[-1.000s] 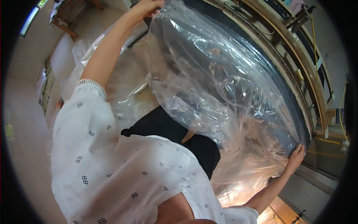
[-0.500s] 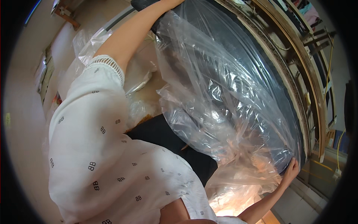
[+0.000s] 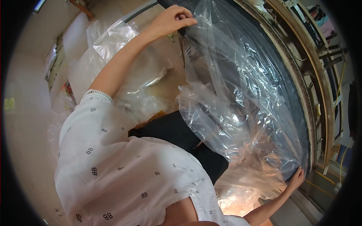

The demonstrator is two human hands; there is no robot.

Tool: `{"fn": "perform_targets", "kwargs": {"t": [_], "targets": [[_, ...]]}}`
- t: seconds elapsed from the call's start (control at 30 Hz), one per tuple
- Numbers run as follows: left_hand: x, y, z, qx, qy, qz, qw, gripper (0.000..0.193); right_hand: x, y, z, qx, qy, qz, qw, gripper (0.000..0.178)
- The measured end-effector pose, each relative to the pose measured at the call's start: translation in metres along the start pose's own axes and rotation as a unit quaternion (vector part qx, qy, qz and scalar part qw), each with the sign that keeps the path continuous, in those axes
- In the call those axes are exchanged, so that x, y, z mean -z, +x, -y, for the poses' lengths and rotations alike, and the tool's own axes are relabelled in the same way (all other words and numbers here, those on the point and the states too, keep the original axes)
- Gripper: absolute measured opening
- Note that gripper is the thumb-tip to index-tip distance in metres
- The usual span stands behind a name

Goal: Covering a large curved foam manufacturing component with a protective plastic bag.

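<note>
Left hand (image 3: 171, 19) and right hand (image 3: 296, 177) each gripping the clear plastic bag (image 3: 241, 101) over a dark panel (image 3: 298, 113).

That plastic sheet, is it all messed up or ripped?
The clear plastic sheet is wrinkled and bunched, sagging loose in the middle over the dark panel. The left hand grips its top edge; the right hand holds the lower corner. No rip shows. More crumpled plastic lies on the floor.

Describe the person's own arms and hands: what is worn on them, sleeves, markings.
Both hands, left hand and right hand, are bare: no gloves, and no rings or watch that I can make out. The forearms are uncovered. The white top has short sleeves with small dark repeated marks, and a lacy trim edges the left sleeve.
</note>
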State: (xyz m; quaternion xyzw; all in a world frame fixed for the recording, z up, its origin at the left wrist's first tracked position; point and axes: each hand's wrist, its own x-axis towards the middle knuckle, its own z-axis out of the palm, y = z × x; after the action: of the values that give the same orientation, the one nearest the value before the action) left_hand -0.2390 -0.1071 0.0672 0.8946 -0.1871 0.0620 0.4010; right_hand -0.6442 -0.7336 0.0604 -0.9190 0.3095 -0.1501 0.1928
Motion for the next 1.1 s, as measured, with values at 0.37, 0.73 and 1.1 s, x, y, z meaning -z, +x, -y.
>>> {"fn": "perform_targets", "kwargs": {"t": [0.37, 0.73, 1.1], "targets": [[0.037, 0.058, -0.072, -0.086, -0.398, 0.035, 0.913, 0.013, 0.006, -0.004, 0.001, -0.050, 0.154, 0.042, 0.986, 0.034], [0.000, 0.069, -0.002, 0.057, -0.197, 0.082, 0.975, 0.018, 0.006, -0.009, 0.019, -0.053, 0.170, 0.047, 0.983, 0.032], [0.018, 0.087, -0.022, 0.089, -0.473, 0.176, 0.859, 0.028, 0.002, -0.012, 0.016, -0.056, 0.172, 0.041, 0.983, 0.033]]}}
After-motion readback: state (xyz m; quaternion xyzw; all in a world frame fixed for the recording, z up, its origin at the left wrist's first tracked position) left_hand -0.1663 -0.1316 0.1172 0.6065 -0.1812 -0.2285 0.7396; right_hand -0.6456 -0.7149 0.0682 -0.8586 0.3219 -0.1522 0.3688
